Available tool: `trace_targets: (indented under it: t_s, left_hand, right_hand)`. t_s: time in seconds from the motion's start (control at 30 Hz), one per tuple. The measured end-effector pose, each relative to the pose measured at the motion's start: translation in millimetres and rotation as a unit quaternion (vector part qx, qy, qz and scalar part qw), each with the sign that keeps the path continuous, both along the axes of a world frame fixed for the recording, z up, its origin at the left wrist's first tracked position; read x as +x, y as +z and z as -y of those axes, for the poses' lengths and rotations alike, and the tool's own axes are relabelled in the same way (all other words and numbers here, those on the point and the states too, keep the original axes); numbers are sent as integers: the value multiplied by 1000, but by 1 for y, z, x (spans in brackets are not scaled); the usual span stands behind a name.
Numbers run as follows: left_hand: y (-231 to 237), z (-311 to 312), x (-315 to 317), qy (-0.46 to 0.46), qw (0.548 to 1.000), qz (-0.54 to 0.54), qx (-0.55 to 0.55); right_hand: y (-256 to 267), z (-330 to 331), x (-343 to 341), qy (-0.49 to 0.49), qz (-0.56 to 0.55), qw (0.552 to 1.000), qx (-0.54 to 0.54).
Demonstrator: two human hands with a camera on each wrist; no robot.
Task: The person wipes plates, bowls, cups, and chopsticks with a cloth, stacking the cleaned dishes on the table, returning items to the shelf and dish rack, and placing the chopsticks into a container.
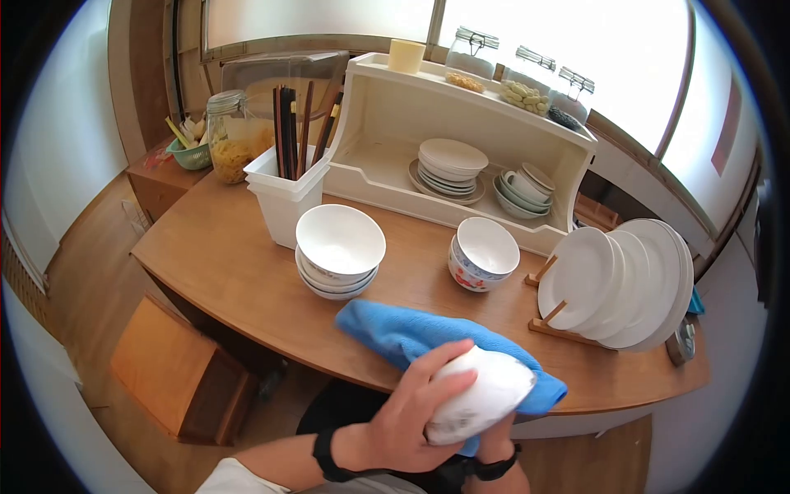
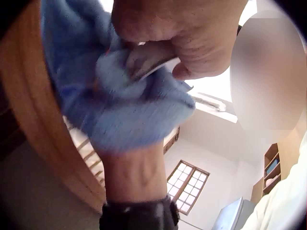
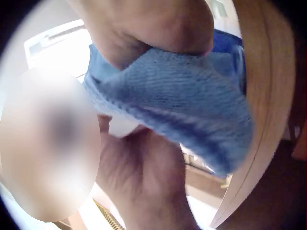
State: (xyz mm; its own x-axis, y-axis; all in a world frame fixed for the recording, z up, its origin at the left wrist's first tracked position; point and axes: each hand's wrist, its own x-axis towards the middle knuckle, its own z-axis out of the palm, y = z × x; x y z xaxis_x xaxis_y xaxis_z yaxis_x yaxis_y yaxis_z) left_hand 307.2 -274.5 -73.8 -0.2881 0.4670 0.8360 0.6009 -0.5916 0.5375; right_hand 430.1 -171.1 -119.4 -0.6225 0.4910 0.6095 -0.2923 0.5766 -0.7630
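A white bowl [image 1: 485,393] is tipped on its side over the table's front edge, its outside showing in the head view. My left hand [image 1: 411,403] grips it, fingers spread over the outer wall; in the left wrist view the thumb is at the rim. A blue towel [image 1: 436,329] wraps behind and below the bowl, one end spread over the tabletop. My right hand [image 1: 496,443] is mostly hidden behind the bowl in the head view. In the right wrist view, the right hand [image 3: 153,28] holds the bunched towel against the bowl.
Stacked white bowls [image 1: 339,247] and patterned bowls [image 1: 481,255] stand just beyond the towel. A wooden rack of plates [image 1: 580,276] is at right. Behind are a chopstick holder [image 1: 288,202] and a cream shelf [image 1: 378,169] with dishes, jars above. A wooden stool [image 1: 169,366] stands lower left.
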Motion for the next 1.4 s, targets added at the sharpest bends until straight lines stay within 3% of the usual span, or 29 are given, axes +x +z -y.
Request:
trace_targets:
  t_s: [0.07,0.2,0.23,0.3,0.33,0.37,0.4,0.53,0.63,0.8,0.87,0.93,1.0,1.07,1.1,1.13,1.2,1.27,1.33,1.4]
  left_hand:
    - [13,6,-15,-63,996,3,-58]
    - [20,19,-22,-85,986,13,-144]
    - [19,22,-17,-77,992,16,-97]
    - [3,20,-2,-42,999,18,10]
    - [2,18,9,-67,994,65,62]
    - [-1,17,10,-38,995,12,96]
    - [-4,14,9,-10,990,-43,131]
    - [-1,0,4,-16,981,-35,191]
    - [21,19,-12,-22,996,-84,22]
    - [36,24,2,37,993,-104,29]
    - [12,10,10,18,980,-50,191]
    - [7,7,17,7,972,-45,229]
    - [10,17,14,0,978,-110,176]
    - [-1,20,13,5,985,-97,140]
    - [4,23,5,-38,996,-24,73]
    - [8,24,-1,-81,995,50,3]
    - [9,24,-9,-94,994,56,-10]
    - [11,26,-12,-95,995,29,-12]
    - [1,20,5,-59,998,26,18]
    - [-17,9,17,-33,985,55,161]
  right_hand:
    - [26,-12,-25,3,6,1000,4]
    - [-11,-1,24,17,14,1000,12]
    - [-14,11,17,20,15,1000,13]
    - [-55,-12,105,25,19,999,14]
    - [-55,-11,105,27,21,999,13]
    - [-53,-11,104,29,24,999,12]
    - [-48,-12,100,30,26,999,13]
    - [-22,-20,71,40,27,999,21]
    - [-11,-24,56,58,32,997,25]
    - [-30,-17,82,86,34,995,30]
    - [-30,-13,80,92,39,994,31]
    - [-20,9,49,86,43,995,28]
    - [-2,34,4,68,50,996,25]
    - [18,44,-35,53,62,996,26]
    - [27,40,-48,45,66,996,26]
    - [38,23,-52,38,70,996,26]
    - [55,-13,-47,23,78,996,22]
    - [47,-8,-37,13,84,996,23]
    - [35,6,-27,7,90,996,26]
    - [26,18,-26,4,90,996,24]
